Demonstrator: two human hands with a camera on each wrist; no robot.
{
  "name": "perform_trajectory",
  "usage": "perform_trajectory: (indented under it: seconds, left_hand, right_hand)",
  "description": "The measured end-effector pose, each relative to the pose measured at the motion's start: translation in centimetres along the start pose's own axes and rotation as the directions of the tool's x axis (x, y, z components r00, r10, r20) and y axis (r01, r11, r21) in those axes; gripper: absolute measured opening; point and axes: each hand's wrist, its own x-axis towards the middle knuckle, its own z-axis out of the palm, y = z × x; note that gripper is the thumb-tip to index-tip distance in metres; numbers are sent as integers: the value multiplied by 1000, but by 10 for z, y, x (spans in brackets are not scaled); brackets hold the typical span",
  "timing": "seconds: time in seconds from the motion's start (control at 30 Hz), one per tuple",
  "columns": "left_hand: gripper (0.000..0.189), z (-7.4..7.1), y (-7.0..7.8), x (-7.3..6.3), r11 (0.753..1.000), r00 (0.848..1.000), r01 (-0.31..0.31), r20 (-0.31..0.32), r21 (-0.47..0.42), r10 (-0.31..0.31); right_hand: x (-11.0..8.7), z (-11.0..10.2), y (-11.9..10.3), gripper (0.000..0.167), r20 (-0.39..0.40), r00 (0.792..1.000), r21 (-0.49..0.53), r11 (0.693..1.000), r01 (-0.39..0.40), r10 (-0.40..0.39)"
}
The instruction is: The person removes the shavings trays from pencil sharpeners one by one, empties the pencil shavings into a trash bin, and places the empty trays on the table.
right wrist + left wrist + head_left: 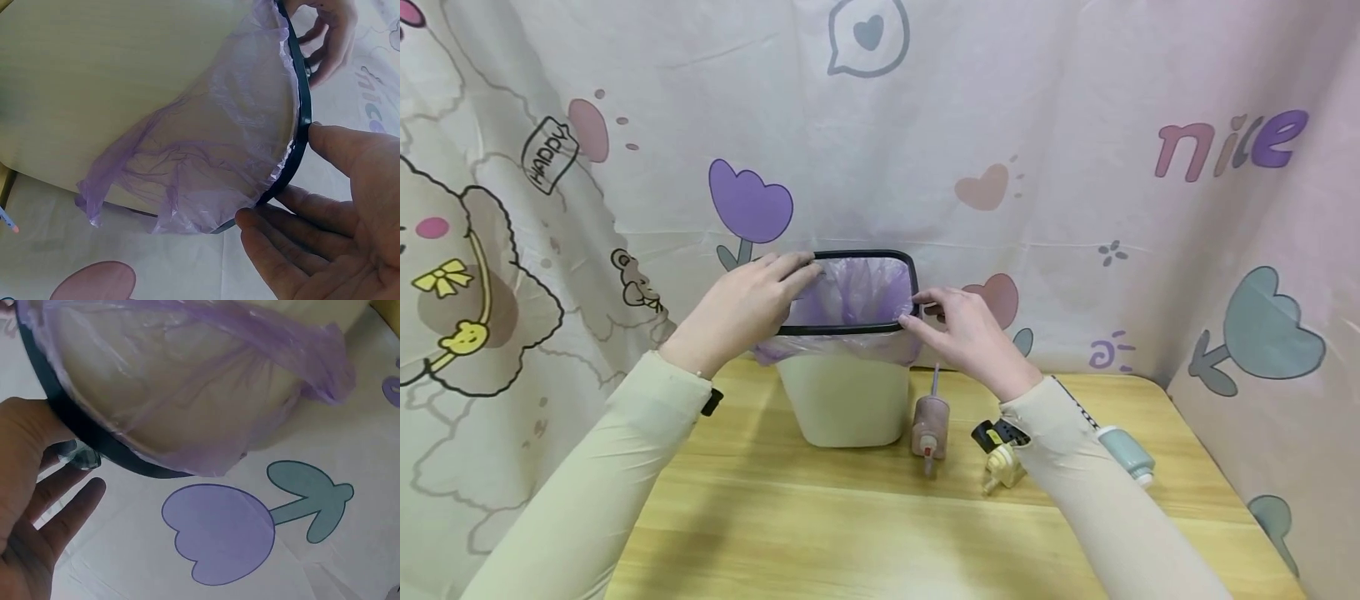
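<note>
A cream trash can [850, 404] stands on the table, a purple plastic bag [857, 292] lining it and folding out over its top. A black ring [842, 329] runs round the mouth over the bag. At the ring's left side my left hand [756, 300] grips it, some fingers reaching over the opening; its thumb is partly hidden behind the ring in the left wrist view. My right hand [966, 329] holds the ring's right front corner between thumb [331, 140] and fingers [269, 250]. Loose bag edge [331, 369] hangs below the ring.
Right of the can lie a pinkish bottle [931, 425] with a nozzle, a yellow-capped bottle [1003, 467], a black item [987, 435] and a pale blue bottle [1126, 454], partly behind the right sleeve. A printed curtain [880, 150] hangs behind the wooden table [850, 533].
</note>
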Motion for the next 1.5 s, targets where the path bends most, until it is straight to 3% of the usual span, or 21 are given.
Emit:
perform_trajectory:
  seconds: [0.2,0.33,0.53,0.7,0.97,1.2,1.43,1.5]
  left_hand:
    - [64,-4,0,-1,982,993,117,14,-148,-116]
    - [66,-6,2,-3,963,983,181,20,-202,-180]
    - [66,-9,8,-5,944,977,204,-6,-260,-213]
    - [64,-12,13,-6,912,966,232,-34,-338,-258]
    - [64,-15,20,-7,857,948,232,-90,-460,-305]
    - [65,-17,32,-6,792,935,245,-80,-559,-345]
    - [65,-11,56,5,724,947,190,-69,-663,-313]
    - [65,-10,64,8,715,952,181,-62,-675,-299]
  right_hand:
    - [0,-1,0,47,-6,1000,-5,1000,5,-5]
    - [-1,-1,0,47,-3,1000,1,1000,3,-3]
    - [-2,0,1,46,-8,1000,6,1000,18,-18]
    - [-4,2,4,46,-7,999,3,999,33,-33]
    - [-12,0,4,46,-15,998,-13,998,66,-66]
    - [-24,-4,13,45,-31,995,-8,996,90,-90]
    - [-40,-16,25,48,-41,997,-37,998,57,-59]
    - [-44,-18,30,46,-38,998,-48,998,46,-48]
